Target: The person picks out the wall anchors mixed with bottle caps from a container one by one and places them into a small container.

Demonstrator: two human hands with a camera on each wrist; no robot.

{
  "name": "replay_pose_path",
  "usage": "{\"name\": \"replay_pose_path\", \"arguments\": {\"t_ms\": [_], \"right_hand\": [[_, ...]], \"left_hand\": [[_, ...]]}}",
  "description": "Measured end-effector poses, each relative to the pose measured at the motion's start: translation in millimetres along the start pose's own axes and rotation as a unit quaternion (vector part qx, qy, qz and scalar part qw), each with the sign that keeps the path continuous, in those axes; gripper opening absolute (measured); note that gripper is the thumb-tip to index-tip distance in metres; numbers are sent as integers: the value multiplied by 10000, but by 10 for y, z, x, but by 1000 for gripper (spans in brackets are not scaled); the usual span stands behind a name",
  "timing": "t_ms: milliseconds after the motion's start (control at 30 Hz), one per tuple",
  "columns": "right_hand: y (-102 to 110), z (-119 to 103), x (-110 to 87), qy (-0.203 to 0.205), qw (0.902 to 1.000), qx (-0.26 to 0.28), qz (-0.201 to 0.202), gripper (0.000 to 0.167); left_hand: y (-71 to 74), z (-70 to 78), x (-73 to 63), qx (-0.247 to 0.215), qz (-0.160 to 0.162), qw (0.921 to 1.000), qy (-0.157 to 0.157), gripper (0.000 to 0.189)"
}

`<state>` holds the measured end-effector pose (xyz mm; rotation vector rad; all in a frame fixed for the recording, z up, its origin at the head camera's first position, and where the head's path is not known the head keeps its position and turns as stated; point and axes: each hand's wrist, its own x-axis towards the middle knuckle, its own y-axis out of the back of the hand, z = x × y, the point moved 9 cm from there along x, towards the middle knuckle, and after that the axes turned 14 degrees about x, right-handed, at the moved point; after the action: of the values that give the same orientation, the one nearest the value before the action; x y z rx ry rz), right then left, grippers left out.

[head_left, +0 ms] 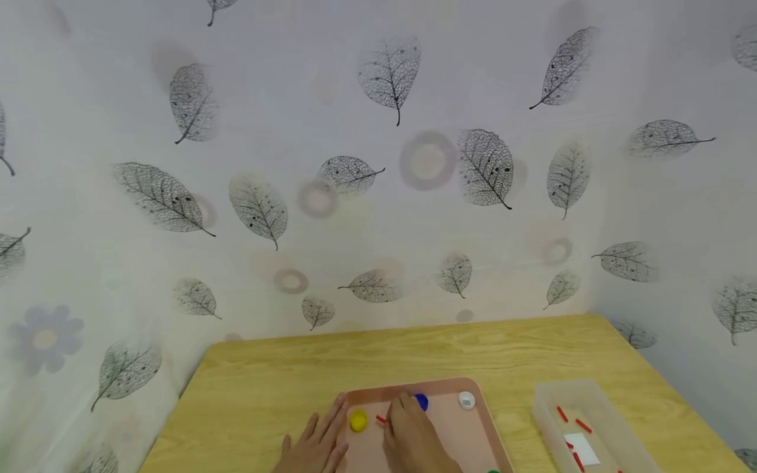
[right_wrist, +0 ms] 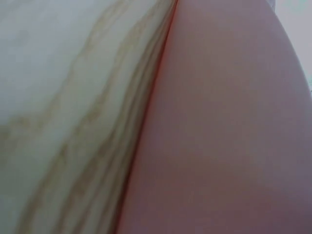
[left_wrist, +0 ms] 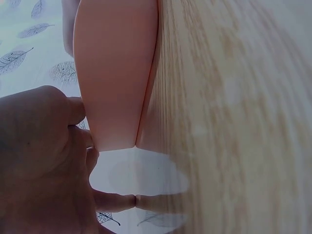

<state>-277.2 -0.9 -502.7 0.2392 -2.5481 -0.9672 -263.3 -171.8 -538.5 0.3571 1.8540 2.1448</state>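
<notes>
My left hand (head_left: pixel 313 441) lies at the left side of the pink tray (head_left: pixel 491 430), fingers straight and spread. Its fingertips meet the tray's rim, seen close up as the tray wall (left_wrist: pixel 117 78) in the left wrist view. Over the tray, my right hand (head_left: pixel 414 437) points down with bent fingers, right beside a blue round piece (head_left: pixel 422 401). A short red stick (head_left: pixel 381 419) shows at its left edge. The right fingertips are hidden, and I cannot tell what they hold. Further left inside the tray is a yellow round piece (head_left: pixel 358 420).
A white round piece (head_left: pixel 466 400) sits in the tray's far right corner; a green piece (head_left: pixel 493 471) shows at the bottom edge. Right of the tray, a translucent box (head_left: pixel 615 417) contains several red sticks and a white card (head_left: pixel 581 449). Leaf-patterned walls border the wooden table (head_left: pixel 272 368).
</notes>
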Motion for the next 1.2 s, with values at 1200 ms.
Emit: {"name": "replay_pose_path", "arguments": {"t_ms": [1200], "right_hand": [[460, -80, -366, 1889, 9739, -541, 1133, 26]], "left_hand": [[-24, 7, -1, 107, 53, 9997, -221, 62]]}}
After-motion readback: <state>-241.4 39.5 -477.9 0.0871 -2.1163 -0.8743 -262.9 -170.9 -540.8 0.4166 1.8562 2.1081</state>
